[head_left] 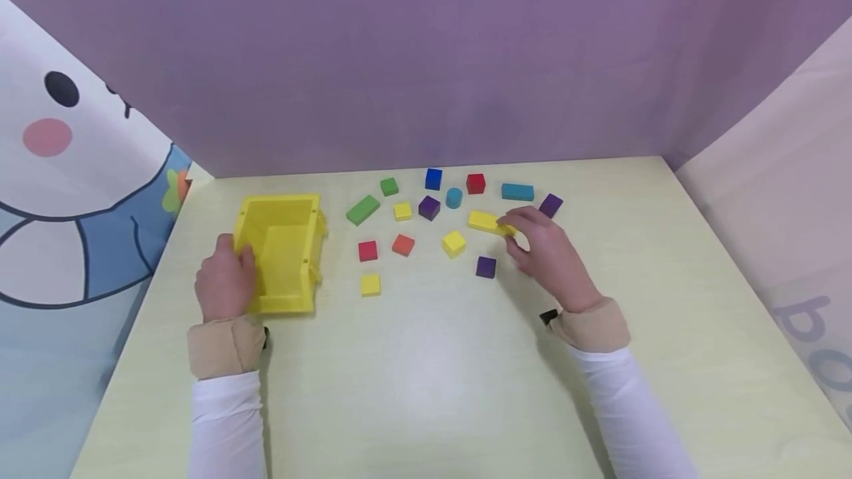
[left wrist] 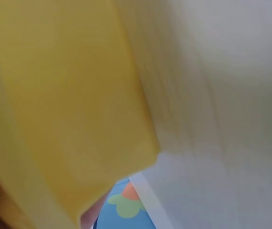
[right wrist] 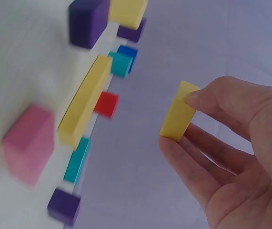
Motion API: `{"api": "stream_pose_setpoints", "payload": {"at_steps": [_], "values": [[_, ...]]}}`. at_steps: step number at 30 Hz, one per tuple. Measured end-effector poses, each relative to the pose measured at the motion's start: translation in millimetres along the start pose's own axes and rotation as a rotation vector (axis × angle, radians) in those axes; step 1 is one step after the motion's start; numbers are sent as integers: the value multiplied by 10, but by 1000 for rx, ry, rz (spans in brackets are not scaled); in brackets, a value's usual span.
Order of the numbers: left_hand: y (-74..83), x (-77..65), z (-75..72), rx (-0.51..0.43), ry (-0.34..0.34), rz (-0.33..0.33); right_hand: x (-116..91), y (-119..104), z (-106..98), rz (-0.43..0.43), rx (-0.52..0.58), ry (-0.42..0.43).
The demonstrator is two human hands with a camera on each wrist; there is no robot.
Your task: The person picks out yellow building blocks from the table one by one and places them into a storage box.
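In the head view my left hand [head_left: 225, 281] grips the left wall of a yellow plastic bin [head_left: 311, 242]; thumb at the rim. The bin's wall [left wrist: 74, 95] fills much of the left wrist view. My right hand [head_left: 547, 253] pinches a small yellow block [right wrist: 178, 112] between thumb and fingers, raised above the table. Below it lies a long yellow block [head_left: 481, 220], partly covered by the hand in the head view. A pink block [right wrist: 28, 145] shows in the right wrist view, hidden from the head camera. A purple block [head_left: 486, 267] lies just left of the right hand.
Blocks scatter across the table's far half, among them a green bar [head_left: 362, 210], a teal bar [head_left: 518, 191], a teal cylinder [head_left: 454, 198] and a red cube [head_left: 475, 183]. A purple curtain [head_left: 426, 58] hangs behind the table's far edge.
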State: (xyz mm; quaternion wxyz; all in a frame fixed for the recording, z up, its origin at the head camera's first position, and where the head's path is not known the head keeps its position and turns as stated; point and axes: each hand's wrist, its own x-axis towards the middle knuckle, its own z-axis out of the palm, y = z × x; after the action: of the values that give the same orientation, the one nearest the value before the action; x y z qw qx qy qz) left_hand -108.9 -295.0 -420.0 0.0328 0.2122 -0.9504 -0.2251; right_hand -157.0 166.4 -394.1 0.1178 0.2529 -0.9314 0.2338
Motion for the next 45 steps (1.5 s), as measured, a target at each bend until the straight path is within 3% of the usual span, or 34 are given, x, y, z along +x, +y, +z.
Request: {"api": "stream_pose_setpoints", "payload": {"at_steps": [17, 28, 45], "values": [[-10, 7, 3, 7, 1, 0, 288, -443, 218, -71, 36, -42], [-21, 19, 7, -8, 5, -3, 541, -889, 387, -76, 97, -118], [-4, 15, 1, -11, 1, -5, 832, -1402, 692, -254, 139, -146]]}}
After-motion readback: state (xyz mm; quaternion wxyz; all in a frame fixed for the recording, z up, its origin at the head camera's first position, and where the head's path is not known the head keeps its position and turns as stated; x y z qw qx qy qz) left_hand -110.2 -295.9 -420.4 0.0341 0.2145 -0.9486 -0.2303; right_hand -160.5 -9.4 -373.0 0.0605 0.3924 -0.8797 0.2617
